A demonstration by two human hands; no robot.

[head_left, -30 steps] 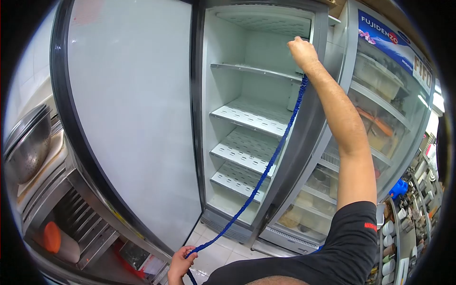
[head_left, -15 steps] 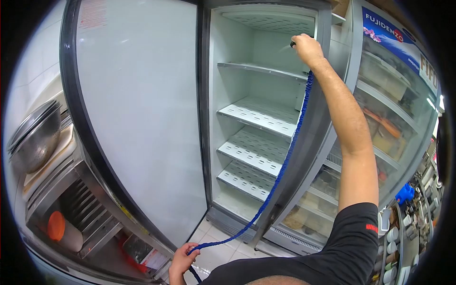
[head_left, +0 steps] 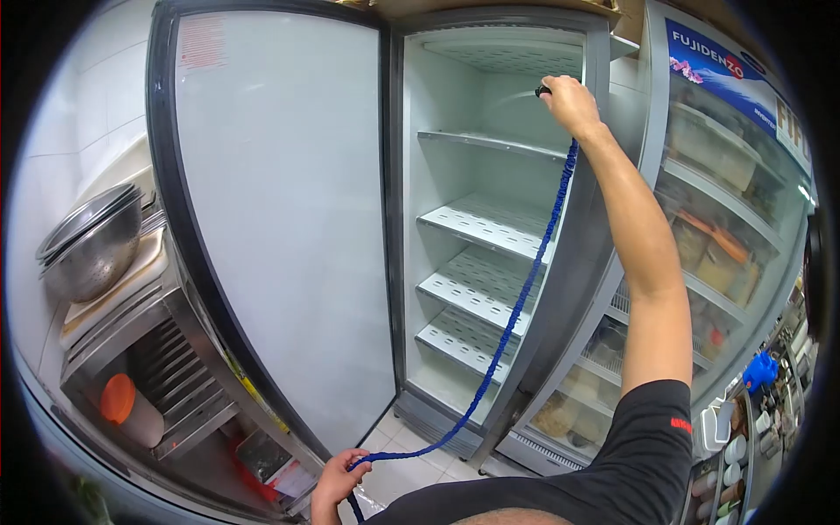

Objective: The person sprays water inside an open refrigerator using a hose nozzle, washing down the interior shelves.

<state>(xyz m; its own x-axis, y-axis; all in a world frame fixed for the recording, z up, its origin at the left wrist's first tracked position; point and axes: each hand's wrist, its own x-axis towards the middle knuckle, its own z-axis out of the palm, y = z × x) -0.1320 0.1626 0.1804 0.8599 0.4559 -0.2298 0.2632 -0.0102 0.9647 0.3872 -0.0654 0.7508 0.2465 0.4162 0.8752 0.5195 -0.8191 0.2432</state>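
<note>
Head view: perforated shelves (head_left: pixel 481 223) span the open fridge (head_left: pixel 451 96); the right hand (head_left: pixel 573 103) grips a black nozzle (head_left: pixel 542 91), blue hose (head_left: pixel 522 297) hanging below, clasped by the left hand (head_left: pixel 339 479).

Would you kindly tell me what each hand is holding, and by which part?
The right hand grips the black nozzle at the blue hose's upper end; the left hand holds the hose lower down, partway along.

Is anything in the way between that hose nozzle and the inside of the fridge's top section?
Nothing visible is. The black nozzle in the right hand points into the open top section of the fridge; the door stands open to the left, and the nearest shelf lies below.
</note>
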